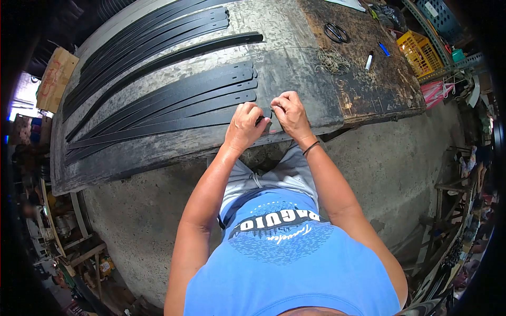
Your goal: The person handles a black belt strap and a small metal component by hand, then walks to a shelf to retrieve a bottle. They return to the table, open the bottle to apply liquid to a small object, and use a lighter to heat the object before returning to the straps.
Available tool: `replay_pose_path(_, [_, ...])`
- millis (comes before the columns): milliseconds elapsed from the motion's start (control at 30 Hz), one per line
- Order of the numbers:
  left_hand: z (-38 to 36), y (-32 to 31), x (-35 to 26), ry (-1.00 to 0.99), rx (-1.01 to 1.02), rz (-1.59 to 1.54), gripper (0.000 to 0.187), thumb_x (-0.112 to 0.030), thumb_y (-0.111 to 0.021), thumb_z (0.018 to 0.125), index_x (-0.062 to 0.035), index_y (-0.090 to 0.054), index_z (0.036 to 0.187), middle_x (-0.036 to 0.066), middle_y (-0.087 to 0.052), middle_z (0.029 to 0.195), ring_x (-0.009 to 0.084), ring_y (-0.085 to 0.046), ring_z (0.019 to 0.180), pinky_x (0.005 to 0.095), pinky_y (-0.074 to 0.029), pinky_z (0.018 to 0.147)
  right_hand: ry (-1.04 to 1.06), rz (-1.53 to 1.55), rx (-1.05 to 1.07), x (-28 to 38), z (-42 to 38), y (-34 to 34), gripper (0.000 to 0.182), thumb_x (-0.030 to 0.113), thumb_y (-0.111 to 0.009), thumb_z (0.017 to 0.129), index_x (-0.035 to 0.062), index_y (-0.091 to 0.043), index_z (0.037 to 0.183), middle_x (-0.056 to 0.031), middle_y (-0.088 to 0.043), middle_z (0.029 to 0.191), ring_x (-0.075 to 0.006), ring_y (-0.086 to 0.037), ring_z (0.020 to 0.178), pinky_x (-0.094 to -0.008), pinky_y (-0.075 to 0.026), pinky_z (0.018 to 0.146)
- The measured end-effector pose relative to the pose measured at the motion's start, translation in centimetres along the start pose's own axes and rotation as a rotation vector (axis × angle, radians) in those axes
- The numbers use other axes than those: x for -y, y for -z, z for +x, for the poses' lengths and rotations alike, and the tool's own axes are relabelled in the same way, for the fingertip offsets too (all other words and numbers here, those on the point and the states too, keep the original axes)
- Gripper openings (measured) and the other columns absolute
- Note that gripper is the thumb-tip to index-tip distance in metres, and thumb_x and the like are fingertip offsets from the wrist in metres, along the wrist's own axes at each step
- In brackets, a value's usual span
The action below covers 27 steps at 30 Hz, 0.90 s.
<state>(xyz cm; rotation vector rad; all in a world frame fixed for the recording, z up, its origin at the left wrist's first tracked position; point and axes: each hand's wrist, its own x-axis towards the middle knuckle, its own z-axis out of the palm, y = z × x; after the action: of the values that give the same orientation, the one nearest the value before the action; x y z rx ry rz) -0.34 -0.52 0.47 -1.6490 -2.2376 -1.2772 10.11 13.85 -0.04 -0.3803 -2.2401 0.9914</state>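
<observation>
Black belt straps (211, 87) with slotted, rounded ends lie fanned on the worktable near my hands. My left hand (244, 126) is closed at the table's front edge, its fingers curled round the end of the nearest black strap (179, 123), which trails off to the left. Close beside it, my right hand (291, 117) is closed in a pinch, a dark band round its wrist. Something thin and dark shows between the two hands, but the fingers hide most of it. What the right fingertips pinch is too small to make out.
More black straps (195, 23) lie farther back on the worktable (284, 29). On the brown board to the right are scissors (336, 33), tangled thread (332, 60), a white tube (368, 62) and a blue pen-like item (384, 49). A yellow crate (420, 53) stands beyond.
</observation>
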Motion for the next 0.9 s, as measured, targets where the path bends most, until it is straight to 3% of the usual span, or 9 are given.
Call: replay_pose_path(900, [-0.13,-0.06,0.08,-0.001,-0.005,-0.002,0.026,-0.01,-0.079,0.07,-0.0037,-0.058,0.084,0.013,-0.057,0.093,0.0329,-0.056,0.089,0.0412,-0.048,0.079,0.015,-0.015,0.005,0.19,0.06,-0.04,0.012,0.0,-0.069,0.079,0.003,-0.067,0.091,-0.0114,-0.056,0.094,-0.0279,-0.061,0.085,-0.0357,-0.051,0.074])
